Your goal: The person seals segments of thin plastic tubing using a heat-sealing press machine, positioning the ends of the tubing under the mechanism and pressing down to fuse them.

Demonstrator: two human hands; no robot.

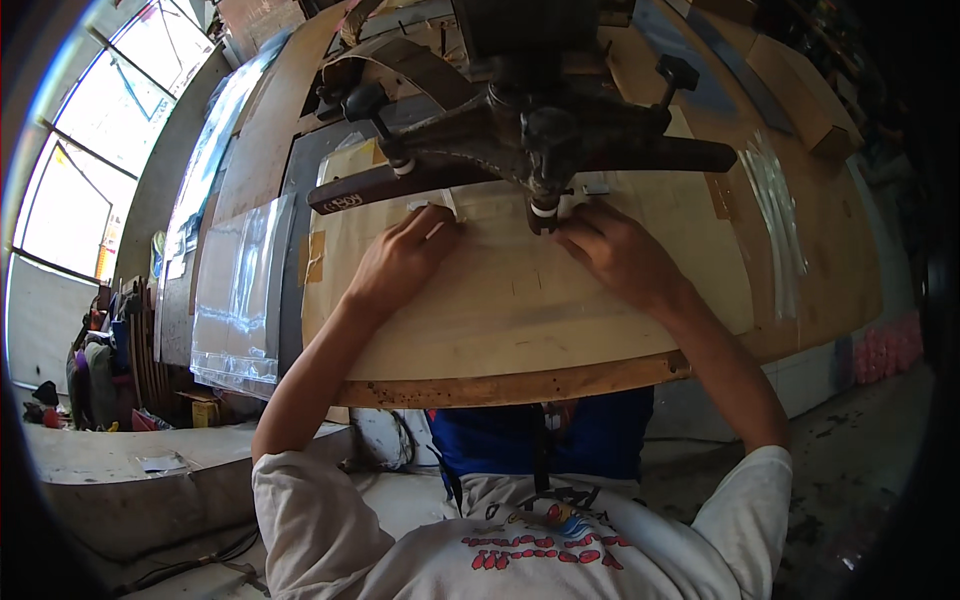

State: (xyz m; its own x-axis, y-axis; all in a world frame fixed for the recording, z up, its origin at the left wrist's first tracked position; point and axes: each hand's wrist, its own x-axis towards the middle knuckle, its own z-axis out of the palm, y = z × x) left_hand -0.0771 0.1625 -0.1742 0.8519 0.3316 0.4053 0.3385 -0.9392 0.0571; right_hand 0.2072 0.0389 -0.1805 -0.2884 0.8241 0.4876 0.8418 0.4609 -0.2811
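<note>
Head view shows dark machinery (545, 140) between hands (402, 258), plastic strips (783, 230) at right.

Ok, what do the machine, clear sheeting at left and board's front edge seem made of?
Machine: probably cast metal, dark, dull and rough. Clear sheeting: likely glossy plastic, see-through with glare. Front edge: apparently worn wood, brown and marked.

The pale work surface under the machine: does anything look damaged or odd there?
Its brown wooden front edge looks worn, with dark spots and uneven colour. Short dark lines near the middle may be only deliberate marks.
</note>
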